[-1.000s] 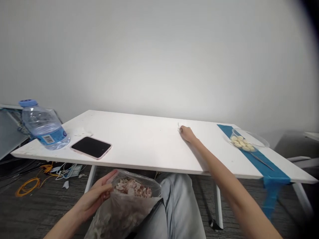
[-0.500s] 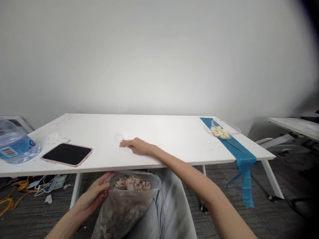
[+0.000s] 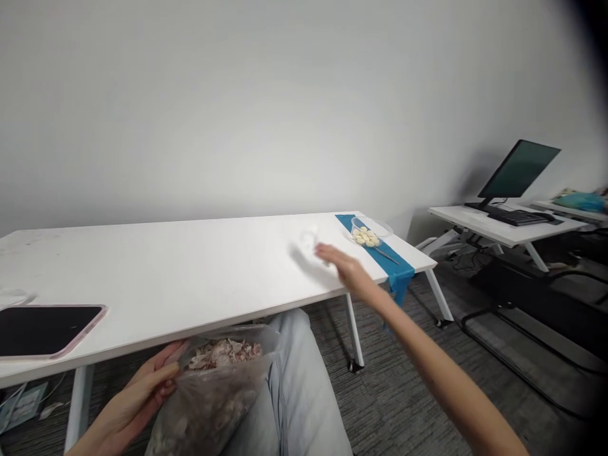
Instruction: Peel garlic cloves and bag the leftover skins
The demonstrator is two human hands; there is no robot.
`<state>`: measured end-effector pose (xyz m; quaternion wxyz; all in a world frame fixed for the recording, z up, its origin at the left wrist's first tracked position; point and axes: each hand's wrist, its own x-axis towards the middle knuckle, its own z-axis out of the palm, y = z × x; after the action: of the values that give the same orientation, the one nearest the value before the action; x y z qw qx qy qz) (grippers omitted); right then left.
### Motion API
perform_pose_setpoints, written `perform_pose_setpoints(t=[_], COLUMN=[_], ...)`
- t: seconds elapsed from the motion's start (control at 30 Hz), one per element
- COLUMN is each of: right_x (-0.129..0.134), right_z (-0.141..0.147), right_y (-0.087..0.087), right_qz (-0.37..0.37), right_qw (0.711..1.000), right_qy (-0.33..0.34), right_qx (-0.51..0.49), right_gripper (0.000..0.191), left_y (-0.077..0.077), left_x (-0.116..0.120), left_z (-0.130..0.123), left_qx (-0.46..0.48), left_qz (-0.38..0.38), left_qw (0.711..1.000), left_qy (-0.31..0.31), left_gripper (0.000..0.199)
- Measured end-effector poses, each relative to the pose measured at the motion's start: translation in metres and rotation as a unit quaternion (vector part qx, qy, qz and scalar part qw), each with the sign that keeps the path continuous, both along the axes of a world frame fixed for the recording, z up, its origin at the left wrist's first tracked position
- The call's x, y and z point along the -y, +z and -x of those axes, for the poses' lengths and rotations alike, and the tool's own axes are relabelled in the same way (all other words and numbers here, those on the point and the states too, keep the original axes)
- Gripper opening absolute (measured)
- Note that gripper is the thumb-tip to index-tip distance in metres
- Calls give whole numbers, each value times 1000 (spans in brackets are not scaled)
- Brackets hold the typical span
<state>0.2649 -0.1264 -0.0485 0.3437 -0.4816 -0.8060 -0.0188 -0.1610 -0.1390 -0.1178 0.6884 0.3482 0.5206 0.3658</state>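
Note:
My left hand (image 3: 142, 392) grips the rim of a clear plastic bag (image 3: 204, 399) on my lap, below the table's front edge. Papery, pinkish-brown peels (image 3: 225, 353) show in its mouth. Over the right part of the white table, my right hand (image 3: 339, 258) is closed on a small piece of clear, whitish plastic (image 3: 308, 240), blurred at the fingertips. Beyond that hand, several pale peeled cloves (image 3: 365, 237) lie in a clear plastic container (image 3: 380, 226). The container rests on a blue plastic strip (image 3: 389, 265), with a thin metal tool (image 3: 386, 256) beside it.
A phone (image 3: 47, 330) in a pink case lies at the table's left front, with crumpled white tissue (image 3: 12, 297) behind it. To the right stand another table (image 3: 498, 229) with a monitor (image 3: 522, 168) and keyboard (image 3: 517, 217), and a black chair (image 3: 536, 310).
The view has turned right, bringing the monitor in and taking the water bottle out. My right hand has lifted the clear plastic and moved right towards the container. My left hand still holds the bag.

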Motion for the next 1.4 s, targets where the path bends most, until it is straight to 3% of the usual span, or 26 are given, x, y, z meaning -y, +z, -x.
perform_pose_setpoints(t=[0.07,0.1,0.2,0.3,0.53,0.7,0.87,1.0,1.1,1.27,1.4], right_x=[-3,-3,1,10,15,14,17,22,25,23,24], right_z=[-50,-69,-90,-70,39,118,173,194,200,202,202], right_y=[-2,-6,-21,-33,-33,-32,-53,-83,-95,-90,-84], right_qz=[56,73,111,126,145,137,58,1,4,-14,14], right_qw=[985,978,967,968,983,988,979,945,940,939,939], right_qy=[-157,-190,-224,-214,-88,28,191,328,340,341,334], right_qx=[41,42,45,47,63,61,36,-12,-33,-49,-84], right_gripper=[62,57,45,44,51,71,69,48,41,41,50], left_y=[-3,-4,-6,-4,8,20,25,25,26,28,28], left_x=[-2,-2,-2,0,4,9,13,18,21,25,26], left_z=[0,0,2,1,-4,-10,-9,-3,2,5,6], left_qx=[-2,2,18,19,18,19,40,35,26,26,36], left_qz=[1,-1,-10,-3,-13,-6,-13,-30,-32,-29,-22], left_qw=[1000,1000,1000,1000,1000,1000,999,999,999,999,999], left_qy=[-3,-4,-10,-10,-5,12,12,-13,-21,-14,-24], left_gripper=[48,47,44,44,47,40,41,39,45,50,54])
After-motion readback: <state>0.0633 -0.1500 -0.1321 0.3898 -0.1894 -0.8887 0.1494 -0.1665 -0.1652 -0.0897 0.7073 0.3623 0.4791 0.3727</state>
